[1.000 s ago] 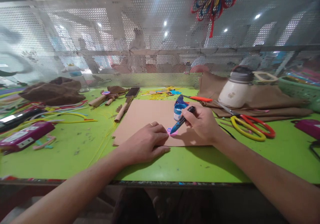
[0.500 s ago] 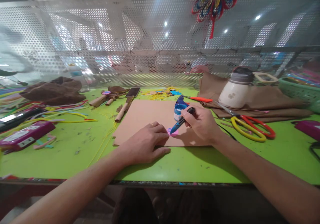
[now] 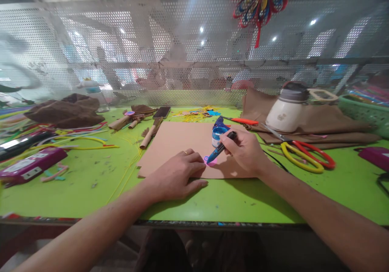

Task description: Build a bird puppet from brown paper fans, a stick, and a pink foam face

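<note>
My right hand (image 3: 247, 150) is closed around a blue marker pen (image 3: 216, 153) with a black end. The pen's tip rests on a small pink paper piece (image 3: 212, 162), where a blue ring-shaped mark shows. My left hand (image 3: 181, 172) lies with its fingers stretched out at the left edge of the pink piece, its thumb apart near the table's front. Both hands are over a brown cardboard sheet (image 3: 174, 136). Just behind the pen stands a small open jar (image 3: 216, 139) with a blue rim. A dark blue object (image 3: 219, 122) is beyond the jar.
Scissors (image 3: 304, 157) with red and yellow handles lie right, near a white bottle (image 3: 285, 111) on brown fabric (image 3: 334, 122). A phone (image 3: 162, 112) and brown paper rolls (image 3: 148, 137) are behind left. Colored strips and a purple case (image 3: 33, 166) lie far left, on the green table (image 3: 212, 203).
The marker tip has shifted very slightly at the pink piece. Both hands otherwise keep nearly the same place.
</note>
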Demonstrator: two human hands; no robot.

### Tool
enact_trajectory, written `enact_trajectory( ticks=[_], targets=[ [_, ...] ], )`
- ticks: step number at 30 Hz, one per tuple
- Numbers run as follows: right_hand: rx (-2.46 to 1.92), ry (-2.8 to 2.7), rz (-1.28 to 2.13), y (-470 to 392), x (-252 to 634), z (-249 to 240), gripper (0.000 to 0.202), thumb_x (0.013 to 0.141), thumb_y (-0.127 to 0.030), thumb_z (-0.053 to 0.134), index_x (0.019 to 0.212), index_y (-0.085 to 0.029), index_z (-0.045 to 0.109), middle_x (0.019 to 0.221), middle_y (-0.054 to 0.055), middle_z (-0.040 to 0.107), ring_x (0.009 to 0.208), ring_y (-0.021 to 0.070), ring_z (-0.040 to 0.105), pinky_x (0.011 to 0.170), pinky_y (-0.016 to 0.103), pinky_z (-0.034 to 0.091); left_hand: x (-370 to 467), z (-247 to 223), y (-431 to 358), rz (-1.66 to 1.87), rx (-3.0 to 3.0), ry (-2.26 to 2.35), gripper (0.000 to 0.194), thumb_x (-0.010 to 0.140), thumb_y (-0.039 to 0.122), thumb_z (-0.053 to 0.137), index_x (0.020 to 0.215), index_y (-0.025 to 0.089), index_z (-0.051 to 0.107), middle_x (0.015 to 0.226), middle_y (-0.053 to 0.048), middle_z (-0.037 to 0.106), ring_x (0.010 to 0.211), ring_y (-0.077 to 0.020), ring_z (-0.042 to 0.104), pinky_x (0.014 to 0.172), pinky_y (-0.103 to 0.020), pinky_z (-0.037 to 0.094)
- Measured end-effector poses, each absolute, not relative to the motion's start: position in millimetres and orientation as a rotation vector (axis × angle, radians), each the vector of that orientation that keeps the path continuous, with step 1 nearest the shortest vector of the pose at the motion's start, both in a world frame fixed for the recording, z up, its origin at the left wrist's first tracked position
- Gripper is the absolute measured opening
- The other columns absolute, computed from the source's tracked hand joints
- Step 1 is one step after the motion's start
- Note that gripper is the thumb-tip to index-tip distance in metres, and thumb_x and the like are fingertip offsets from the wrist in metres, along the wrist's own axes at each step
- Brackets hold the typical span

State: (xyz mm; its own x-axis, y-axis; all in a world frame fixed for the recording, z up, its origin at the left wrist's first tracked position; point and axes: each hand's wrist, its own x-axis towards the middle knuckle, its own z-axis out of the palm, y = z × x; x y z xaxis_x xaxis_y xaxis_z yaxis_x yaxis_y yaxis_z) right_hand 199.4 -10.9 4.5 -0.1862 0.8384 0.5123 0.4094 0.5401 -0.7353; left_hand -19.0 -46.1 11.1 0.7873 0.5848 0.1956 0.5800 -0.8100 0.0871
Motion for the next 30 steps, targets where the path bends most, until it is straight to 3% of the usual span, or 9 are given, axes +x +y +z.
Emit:
enact_trajectory(
  ticks=[30],
  targets=[
    [-1.042, -1.817, 0.509, -9.3, 197.7, 3.8, 0.027, 0.09, -0.036, 0.05, 0.071, -0.018, 0.058, 0.057, -0.002, 0.053, 0.054, 0.013, 0.047, 0.057, 0.028, 0.036, -19.4, 10.8, -45.3, 0.326, 2.959, 0.957, 0.021, 0.092, 0.035, 0.054, 0.094, 0.017, 0.066, 0.094, -0.009, 0.062, 0.092, -0.0239, 0.054, 0.084, -0.037, 0.044]
  ],
)
